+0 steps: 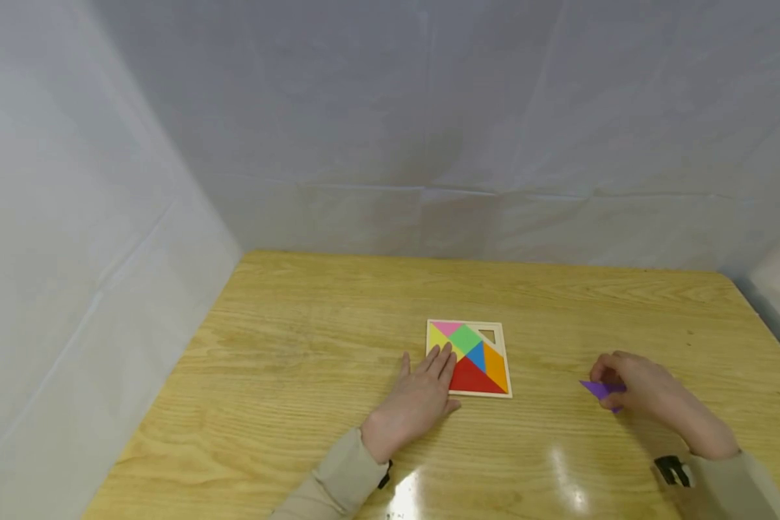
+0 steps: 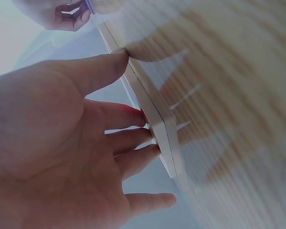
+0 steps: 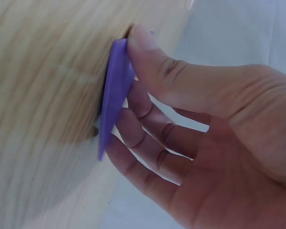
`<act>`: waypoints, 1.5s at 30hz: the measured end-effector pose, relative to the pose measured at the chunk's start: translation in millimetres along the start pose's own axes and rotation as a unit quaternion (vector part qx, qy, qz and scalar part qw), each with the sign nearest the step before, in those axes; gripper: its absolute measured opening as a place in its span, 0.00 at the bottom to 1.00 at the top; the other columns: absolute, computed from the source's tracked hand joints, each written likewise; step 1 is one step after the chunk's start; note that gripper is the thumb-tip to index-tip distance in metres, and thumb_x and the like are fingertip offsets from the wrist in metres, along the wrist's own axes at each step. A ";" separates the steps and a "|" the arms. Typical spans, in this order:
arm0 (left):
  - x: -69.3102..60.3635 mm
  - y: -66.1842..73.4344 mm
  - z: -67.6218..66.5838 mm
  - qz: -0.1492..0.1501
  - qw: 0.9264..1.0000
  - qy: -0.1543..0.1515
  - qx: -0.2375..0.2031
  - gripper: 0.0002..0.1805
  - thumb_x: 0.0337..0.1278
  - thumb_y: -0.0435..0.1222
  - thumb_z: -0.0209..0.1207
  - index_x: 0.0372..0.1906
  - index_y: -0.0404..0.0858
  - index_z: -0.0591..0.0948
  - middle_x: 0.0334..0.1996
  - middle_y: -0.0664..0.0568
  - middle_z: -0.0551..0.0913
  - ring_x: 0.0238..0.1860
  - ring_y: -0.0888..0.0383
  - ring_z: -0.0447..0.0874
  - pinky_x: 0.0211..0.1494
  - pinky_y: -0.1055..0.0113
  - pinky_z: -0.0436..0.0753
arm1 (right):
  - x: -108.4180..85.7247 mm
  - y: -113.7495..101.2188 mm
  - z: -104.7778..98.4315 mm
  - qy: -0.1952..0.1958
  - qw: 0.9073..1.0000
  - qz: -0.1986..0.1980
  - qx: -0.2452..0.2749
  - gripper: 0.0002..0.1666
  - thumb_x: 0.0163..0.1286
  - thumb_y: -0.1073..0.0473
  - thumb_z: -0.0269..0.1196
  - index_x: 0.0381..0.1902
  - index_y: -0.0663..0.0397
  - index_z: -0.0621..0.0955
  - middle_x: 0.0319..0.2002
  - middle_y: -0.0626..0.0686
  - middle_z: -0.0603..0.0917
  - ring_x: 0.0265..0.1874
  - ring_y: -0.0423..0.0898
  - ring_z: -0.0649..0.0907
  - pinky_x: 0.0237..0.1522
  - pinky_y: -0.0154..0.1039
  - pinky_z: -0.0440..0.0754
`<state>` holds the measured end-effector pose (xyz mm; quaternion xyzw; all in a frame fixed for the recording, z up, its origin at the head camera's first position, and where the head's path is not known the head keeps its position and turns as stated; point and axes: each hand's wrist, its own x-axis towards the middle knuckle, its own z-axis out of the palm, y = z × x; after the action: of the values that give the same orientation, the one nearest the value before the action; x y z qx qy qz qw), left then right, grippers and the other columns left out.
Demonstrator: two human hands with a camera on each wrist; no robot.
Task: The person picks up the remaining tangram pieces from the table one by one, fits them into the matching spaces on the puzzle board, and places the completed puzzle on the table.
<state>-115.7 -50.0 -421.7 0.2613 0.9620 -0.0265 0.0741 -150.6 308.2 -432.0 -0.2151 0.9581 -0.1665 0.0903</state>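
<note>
A square wooden tangram board [image 1: 506, 361] lies on the table with pink, green, yellow, blue, orange and red pieces in it. Its upper right corner has a small cut-out in bare wood. My left hand [image 1: 412, 408] rests its extended fingers on the board's lower left, covering part of the yellow and red pieces. In the left wrist view, its thumb [image 2: 105, 69] is at the board's near edge. To the right, my right hand [image 1: 650, 396] pinches a purple triangle piece [image 3: 115, 86] between thumb and fingers, tilted and close to the tabletop.
The wooden table [image 1: 286, 347] extends around the board on all sides. Pale sheeting [image 1: 364, 130] hangs behind it and along the left. Both forearms wear light sleeves, with a dark strap [image 1: 672, 471] at the right wrist.
</note>
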 end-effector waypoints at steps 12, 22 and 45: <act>-1.0 0.4 -1.0 0.000 1.000 0.001 0.007 0.38 0.74 0.55 0.52 0.78 0.38 0.63 0.79 0.48 0.59 0.78 0.52 0.58 0.74 0.41 0.64 | 0.0 -10.5 -3.4 -0.006 1.000 0.014 0.010 0.11 0.60 0.66 0.72 0.36 0.48 0.81 0.29 0.43 0.83 0.27 0.41 0.77 0.30 0.42 0.77; 0.9 0.0 0.1 -0.003 1.000 0.003 -0.002 0.38 0.74 0.54 0.52 0.78 0.37 0.63 0.79 0.48 0.59 0.78 0.52 0.58 0.74 0.40 0.63 | 4.8 -33.3 -17.2 0.083 0.995 -0.041 0.040 0.23 0.64 0.69 0.69 0.57 0.52 0.84 0.40 0.55 0.88 0.27 0.37 0.83 0.22 0.31 0.75; 2.1 1.2 0.3 -0.005 1.000 -0.002 -0.011 0.38 0.74 0.54 0.52 0.78 0.37 0.63 0.79 0.48 0.59 0.78 0.52 0.58 0.75 0.41 0.62 | 26.6 -54.5 -4.2 0.119 0.984 -0.006 0.132 0.20 0.67 0.70 0.67 0.56 0.58 0.81 0.35 0.53 0.88 0.28 0.44 0.86 0.27 0.34 0.81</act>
<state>-116.8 -48.0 -422.4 0.2558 0.9634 -0.0164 0.0784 -154.5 251.2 -411.4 -0.1855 0.9303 -0.3164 0.0020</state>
